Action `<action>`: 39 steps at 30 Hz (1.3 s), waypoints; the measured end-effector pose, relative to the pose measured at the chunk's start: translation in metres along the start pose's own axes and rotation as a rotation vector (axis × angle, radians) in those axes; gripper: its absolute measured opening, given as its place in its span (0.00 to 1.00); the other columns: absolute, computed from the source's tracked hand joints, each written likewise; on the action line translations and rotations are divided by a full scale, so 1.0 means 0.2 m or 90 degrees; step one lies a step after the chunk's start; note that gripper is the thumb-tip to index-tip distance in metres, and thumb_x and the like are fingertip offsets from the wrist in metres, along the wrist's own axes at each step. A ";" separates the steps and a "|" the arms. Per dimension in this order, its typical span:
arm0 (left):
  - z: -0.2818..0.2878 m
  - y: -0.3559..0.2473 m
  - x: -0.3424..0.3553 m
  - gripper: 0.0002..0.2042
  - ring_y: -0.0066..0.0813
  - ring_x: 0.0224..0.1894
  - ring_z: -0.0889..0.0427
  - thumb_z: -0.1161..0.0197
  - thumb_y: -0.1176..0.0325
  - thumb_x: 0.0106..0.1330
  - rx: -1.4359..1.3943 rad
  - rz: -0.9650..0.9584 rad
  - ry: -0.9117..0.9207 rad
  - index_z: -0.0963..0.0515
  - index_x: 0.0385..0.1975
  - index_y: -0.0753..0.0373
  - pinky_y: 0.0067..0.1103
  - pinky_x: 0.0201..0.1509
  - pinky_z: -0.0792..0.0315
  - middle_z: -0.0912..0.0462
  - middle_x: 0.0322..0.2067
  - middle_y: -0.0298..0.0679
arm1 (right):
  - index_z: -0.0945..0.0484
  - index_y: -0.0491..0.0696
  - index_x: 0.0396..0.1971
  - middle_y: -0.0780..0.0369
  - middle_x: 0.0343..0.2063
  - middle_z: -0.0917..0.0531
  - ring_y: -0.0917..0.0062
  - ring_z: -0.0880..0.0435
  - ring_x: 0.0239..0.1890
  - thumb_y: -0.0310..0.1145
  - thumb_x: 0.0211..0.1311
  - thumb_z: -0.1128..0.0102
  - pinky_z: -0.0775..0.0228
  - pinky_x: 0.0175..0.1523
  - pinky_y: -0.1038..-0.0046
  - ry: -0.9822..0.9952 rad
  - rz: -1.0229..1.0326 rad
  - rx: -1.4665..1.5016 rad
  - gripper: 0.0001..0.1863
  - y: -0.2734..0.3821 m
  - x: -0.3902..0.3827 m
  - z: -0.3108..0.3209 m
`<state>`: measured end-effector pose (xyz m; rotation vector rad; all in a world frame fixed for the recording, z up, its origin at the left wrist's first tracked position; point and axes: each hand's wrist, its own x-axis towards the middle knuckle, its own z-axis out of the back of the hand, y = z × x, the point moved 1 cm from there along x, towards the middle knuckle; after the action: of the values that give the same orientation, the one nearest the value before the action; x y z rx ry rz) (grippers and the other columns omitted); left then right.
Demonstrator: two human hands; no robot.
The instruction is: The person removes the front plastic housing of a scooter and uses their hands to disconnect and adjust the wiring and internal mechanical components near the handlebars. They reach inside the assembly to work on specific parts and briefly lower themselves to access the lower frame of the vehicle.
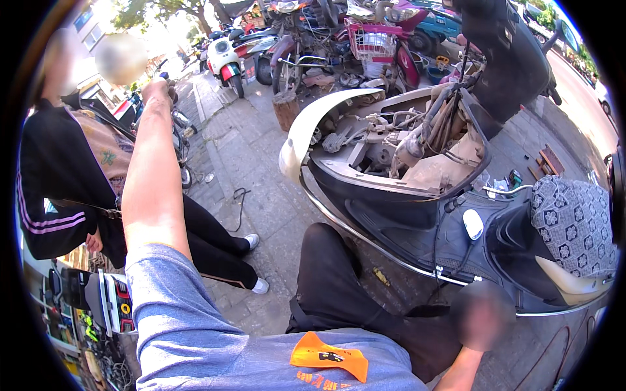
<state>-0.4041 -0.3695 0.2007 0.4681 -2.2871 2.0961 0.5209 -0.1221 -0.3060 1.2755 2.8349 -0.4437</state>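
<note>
My left arm stretches up and away to the far left, and my left hand (pixel 158 94) is closed at its end. A small dark shape shows at its fingers, too unclear to name. Low on the right, my right hand (pixel 481 326) is by my bent knee, beside the lower edge of an opened scooter (pixel 385 215). A blur covers its fingers. The scooter's body is uncovered in the middle, baring dusty engine parts and hoses (pixel 411 146). Its black seat (pixel 505 58) stands raised, and a grey patterned cover (pixel 574 225) lies over the front end.
Close on my left stands a person in a black jacket (pixel 65 169). Parked scooters (pixel 225 62) and a pink bike with a basket (pixel 372 42) line the back. A wooden stump (pixel 285 111), a black cord (pixel 241 202) and a small yellow object (pixel 381 277) are on the paving.
</note>
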 end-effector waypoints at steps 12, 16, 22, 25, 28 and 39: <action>0.08 -0.04 0.06 0.14 0.34 0.34 0.11 0.47 0.70 0.78 -0.028 -0.023 -0.017 0.25 0.60 0.61 0.24 0.25 0.23 0.15 0.47 0.44 | 0.57 0.59 0.86 0.45 0.77 0.34 0.51 0.26 0.72 0.56 0.83 0.51 0.20 0.59 0.49 0.174 -0.069 -0.353 0.43 -0.11 0.06 -0.11; 0.04 -0.03 0.02 0.20 0.34 0.39 0.13 0.46 0.69 0.79 -0.072 0.000 -0.008 0.32 0.69 0.55 0.24 0.30 0.20 0.20 0.56 0.42 | 0.57 0.59 0.86 0.45 0.76 0.33 0.51 0.26 0.72 0.56 0.83 0.51 0.19 0.58 0.49 0.169 -0.052 -0.354 0.42 -0.11 0.06 -0.11; 0.08 -0.06 -0.01 0.25 0.33 0.42 0.14 0.48 0.68 0.79 -0.071 -0.019 -0.016 0.38 0.75 0.54 0.28 0.35 0.18 0.22 0.58 0.41 | 0.56 0.59 0.86 0.46 0.75 0.31 0.51 0.24 0.70 0.58 0.82 0.50 0.19 0.57 0.48 0.152 -0.046 -0.355 0.43 -0.12 0.03 -0.13; 0.08 -0.06 -0.06 0.27 0.32 0.39 0.14 0.48 0.67 0.79 -0.076 -0.048 -0.018 0.40 0.77 0.53 0.27 0.34 0.18 0.21 0.58 0.41 | 0.55 0.60 0.86 0.46 0.74 0.31 0.51 0.24 0.70 0.58 0.82 0.50 0.18 0.56 0.48 0.136 -0.043 -0.341 0.43 -0.13 0.02 -0.13; 0.07 -0.06 -0.05 0.26 0.31 0.37 0.14 0.49 0.65 0.80 -0.088 -0.050 -0.024 0.40 0.77 0.50 0.27 0.33 0.20 0.20 0.54 0.41 | 0.54 0.60 0.86 0.45 0.74 0.31 0.50 0.24 0.69 0.57 0.82 0.50 0.18 0.56 0.47 0.136 -0.044 -0.328 0.42 -0.13 0.06 -0.12; 0.11 0.00 -0.21 0.13 0.28 0.33 0.16 0.49 0.59 0.82 -0.119 -0.044 0.021 0.26 0.58 0.56 0.25 0.30 0.21 0.18 0.38 0.38 | 0.54 0.60 0.86 0.45 0.74 0.31 0.50 0.24 0.70 0.59 0.82 0.52 0.17 0.55 0.47 0.124 -0.047 -0.351 0.42 -0.12 0.08 -0.12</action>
<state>-0.3604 -0.3816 0.1891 0.4932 -2.3815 1.8226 0.4953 -0.1205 -0.2789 1.1469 2.8459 0.4624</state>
